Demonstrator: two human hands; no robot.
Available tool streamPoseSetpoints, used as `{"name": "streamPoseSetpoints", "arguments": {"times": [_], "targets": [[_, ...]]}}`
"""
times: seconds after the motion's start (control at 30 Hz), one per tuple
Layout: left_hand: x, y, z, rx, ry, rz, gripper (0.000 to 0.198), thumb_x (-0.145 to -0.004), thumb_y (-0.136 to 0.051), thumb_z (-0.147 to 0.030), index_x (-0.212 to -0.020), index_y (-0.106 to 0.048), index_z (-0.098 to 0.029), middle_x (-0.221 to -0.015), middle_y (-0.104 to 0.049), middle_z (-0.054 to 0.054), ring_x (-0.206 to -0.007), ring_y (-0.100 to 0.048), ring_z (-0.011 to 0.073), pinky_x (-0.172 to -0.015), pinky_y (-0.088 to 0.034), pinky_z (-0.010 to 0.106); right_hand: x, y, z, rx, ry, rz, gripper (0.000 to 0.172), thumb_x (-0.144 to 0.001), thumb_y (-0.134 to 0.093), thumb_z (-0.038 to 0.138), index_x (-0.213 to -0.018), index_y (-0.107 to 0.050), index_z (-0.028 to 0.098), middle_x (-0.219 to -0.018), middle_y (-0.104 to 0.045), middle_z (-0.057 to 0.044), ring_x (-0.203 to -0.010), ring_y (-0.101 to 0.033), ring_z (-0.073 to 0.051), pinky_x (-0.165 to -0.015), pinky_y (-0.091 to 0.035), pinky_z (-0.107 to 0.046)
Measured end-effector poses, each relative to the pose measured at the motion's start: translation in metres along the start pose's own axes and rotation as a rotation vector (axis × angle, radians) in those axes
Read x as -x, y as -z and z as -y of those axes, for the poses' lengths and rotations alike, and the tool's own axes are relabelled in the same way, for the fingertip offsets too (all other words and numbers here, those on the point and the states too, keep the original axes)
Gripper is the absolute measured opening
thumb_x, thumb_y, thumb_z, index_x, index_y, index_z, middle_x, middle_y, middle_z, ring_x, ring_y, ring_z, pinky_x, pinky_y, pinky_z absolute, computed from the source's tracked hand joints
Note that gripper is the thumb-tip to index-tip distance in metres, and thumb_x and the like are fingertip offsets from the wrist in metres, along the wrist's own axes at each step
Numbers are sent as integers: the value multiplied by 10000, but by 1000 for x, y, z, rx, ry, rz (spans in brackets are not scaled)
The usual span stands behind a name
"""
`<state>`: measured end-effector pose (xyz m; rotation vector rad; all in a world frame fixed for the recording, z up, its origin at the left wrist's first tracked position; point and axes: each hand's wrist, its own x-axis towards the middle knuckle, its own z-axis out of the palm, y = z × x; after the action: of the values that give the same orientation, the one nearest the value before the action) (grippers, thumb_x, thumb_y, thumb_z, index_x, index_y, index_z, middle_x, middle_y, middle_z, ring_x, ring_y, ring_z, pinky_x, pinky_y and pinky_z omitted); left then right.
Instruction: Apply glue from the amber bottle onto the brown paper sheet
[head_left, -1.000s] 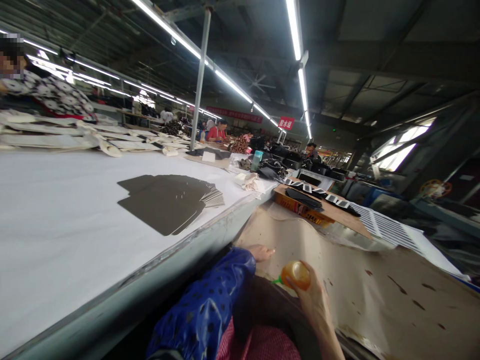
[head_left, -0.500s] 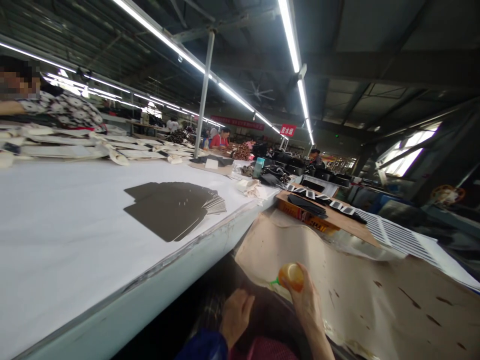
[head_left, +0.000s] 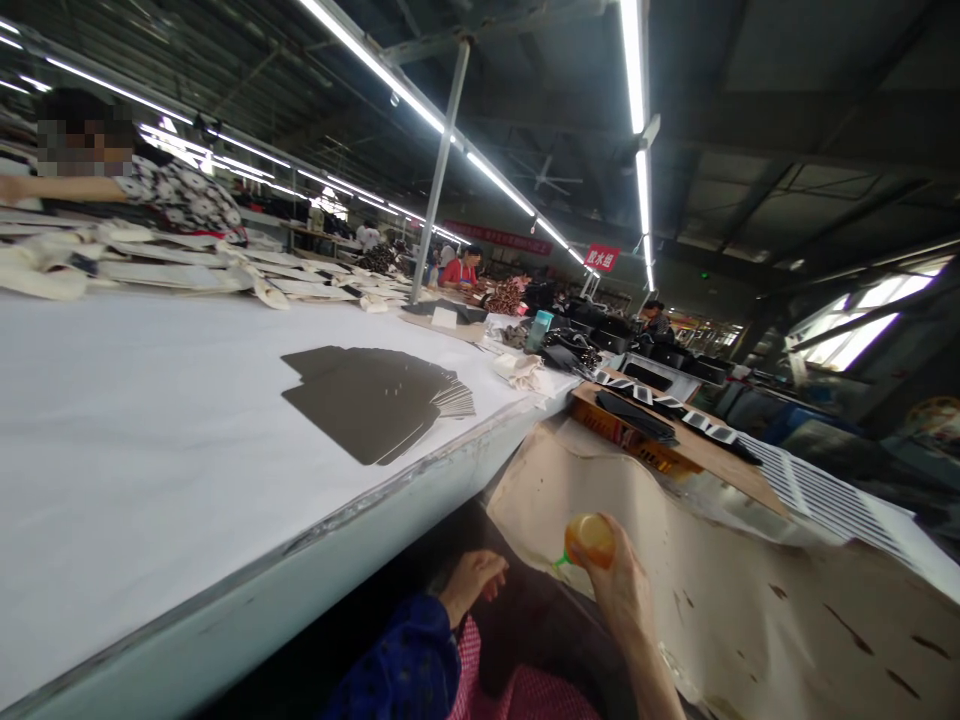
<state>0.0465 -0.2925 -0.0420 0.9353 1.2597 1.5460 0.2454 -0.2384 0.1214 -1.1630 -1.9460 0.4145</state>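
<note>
In my right hand is an amber squeeze bottle with a green nozzle, tilted so that the nozzle points down and to the left. My fingers wrap around its side, above a stained beige sheet. To the left of the bottle, my left hand is raised over my lap, its fingers loosely bent and a little apart, with nothing visible in them. Beyond both hands, dark grey flat pieces lie fanned out on the white table.
The table's edge runs diagonally beside my left hand. Cream strips lie at the far side, where a co-worker in a patterned top reaches out. A brown board with dark pieces is at the right, near a teal bottle.
The view has swung slightly left, so the scene sits further right. My left hand has risen a little and its fingers have loosened. The right hand still grips the bottle.
</note>
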Motion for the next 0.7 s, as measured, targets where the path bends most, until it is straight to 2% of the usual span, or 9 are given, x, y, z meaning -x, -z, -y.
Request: {"name": "streamPoseSetpoints", "arguments": {"times": [0.1, 0.23, 0.37, 0.7], "targets": [[-4, -9, 1, 92, -12, 17, 629, -696, -627, -689, -880, -659, -89, -734, -634, 64, -531, -531, 106, -522, -388, 253, -7, -3, 1, 0, 39, 49, 704, -746, -578, 584, -1312, -529, 168, -1211, -607, -129, -1028, -593, -293, -903, -464, -429], [-9, -20, -1, 177, -22, 8, 529, -705, -662, -619, -762, -633, -94, -713, -636, 67, -523, -527, 104, -532, -387, 257, -15, -6, 5, 22, 100, 116, 638, -757, -591, 520, -1298, -529, 186, -1216, -609, -98, -1010, -607, -264, -886, -473, -398], [-7, -29, -6, 237, -34, 21, 475, -737, -656, -565, -768, -641, -92, -725, -639, 69, -539, -529, 107, -552, -392, 265, -18, -8, 17, 73, 152, 173, 604, -789, -558, 531, -1296, -526, 204, -1245, -605, -86, -1049, -610, -263, -879, -476, -388], [-3, -30, -17, 285, -77, 108, 483, -809, -591, -568, -802, -650, -89, -750, -639, 78, -540, -518, 106, -553, -367, 261, -20, -13, 32, 163, 197, 265, 537, -833, -504, 509, -1306, -515, 256, -1271, -589, -50, -1060, -614, -246, -830, -485, -353]]}}
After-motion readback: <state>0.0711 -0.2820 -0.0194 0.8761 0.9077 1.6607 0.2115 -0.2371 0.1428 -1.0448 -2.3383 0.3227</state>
